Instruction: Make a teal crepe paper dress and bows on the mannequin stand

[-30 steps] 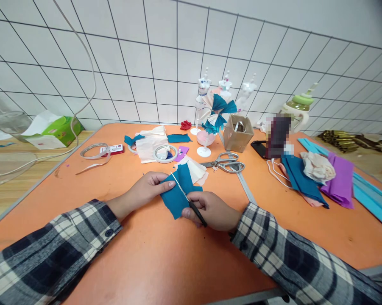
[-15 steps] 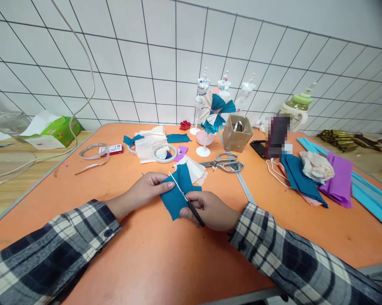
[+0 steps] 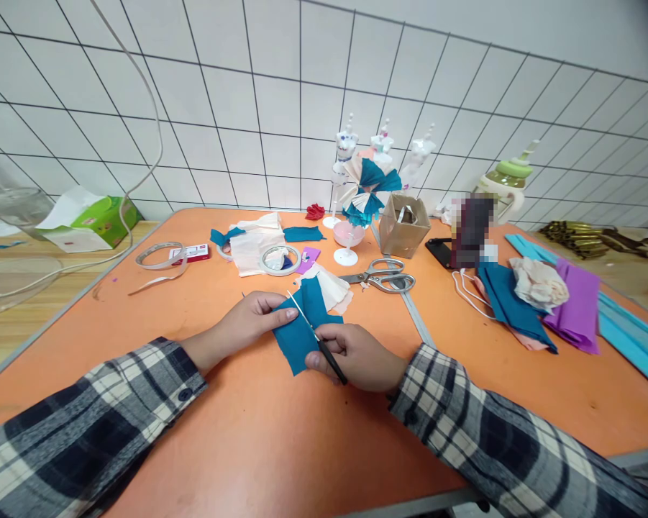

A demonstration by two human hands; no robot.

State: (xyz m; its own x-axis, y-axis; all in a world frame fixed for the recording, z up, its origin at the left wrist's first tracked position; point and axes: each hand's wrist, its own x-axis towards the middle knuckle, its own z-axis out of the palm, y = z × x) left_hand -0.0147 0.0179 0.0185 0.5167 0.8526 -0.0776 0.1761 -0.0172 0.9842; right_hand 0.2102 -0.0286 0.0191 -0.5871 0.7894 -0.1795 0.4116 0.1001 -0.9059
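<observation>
In my left hand point(image 3: 253, 316) a piece of teal crepe paper point(image 3: 295, 347) is pinched between thumb and fingers. Behind that hand a thin dark tip sticks out to the left; what it belongs to is hidden. My right hand point(image 3: 356, 356) is closed around small black-handled scissors point(image 3: 331, 360). Their slim silver blade lies slantwise across the paper, pointing up and left, close to my left thumb. A second blade is not visible. Just beyond the paper lie a cream fan-shaped paper piece point(image 3: 331, 286) and large metal scissors point(image 3: 385, 276).
Rolls of tape point(image 3: 279, 260), cream paper scraps point(image 3: 251, 244) and a red paper flower point(image 3: 314, 211) lie farther back. Mannequin stands point(image 3: 346, 147), a brown box point(image 3: 404, 226) and a blurred phone point(image 3: 470, 230) stand behind. Folded purple paper point(image 3: 575, 306) lies right.
Almost nothing differs. Both hands, the paper and the small scissors keep their places; the whole view has shifted very slightly.
</observation>
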